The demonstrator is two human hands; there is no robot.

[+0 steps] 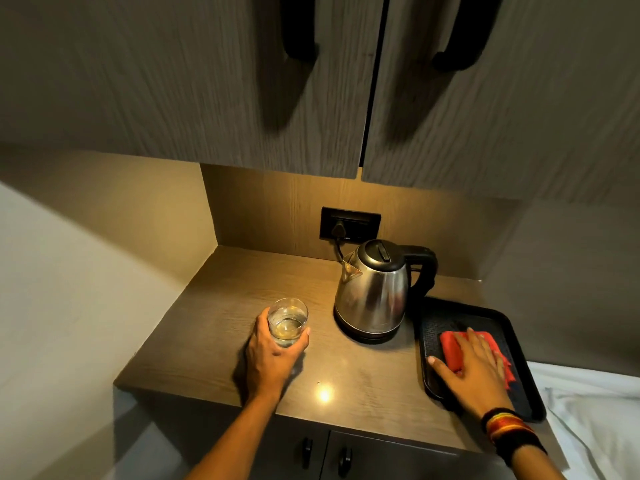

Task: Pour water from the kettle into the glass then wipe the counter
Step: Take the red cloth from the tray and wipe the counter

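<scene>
A steel kettle (375,292) with a black lid and handle stands upright on its base at the back right of the brown counter (214,327). A clear glass (287,322) holding water sits left of the kettle, and my left hand (272,358) is wrapped around it. A folded red cloth (452,349) lies in a black tray (519,341) at the counter's right end. My right hand (474,368) rests flat on the cloth with fingers spread, covering much of it.
Two upper cabinet doors (242,81) with black handles hang over the counter. A black wall socket (349,223) with the kettle's plug sits behind the kettle. Lower cabinet doors (346,459) are below the front edge. White bedding (595,420) lies at the right.
</scene>
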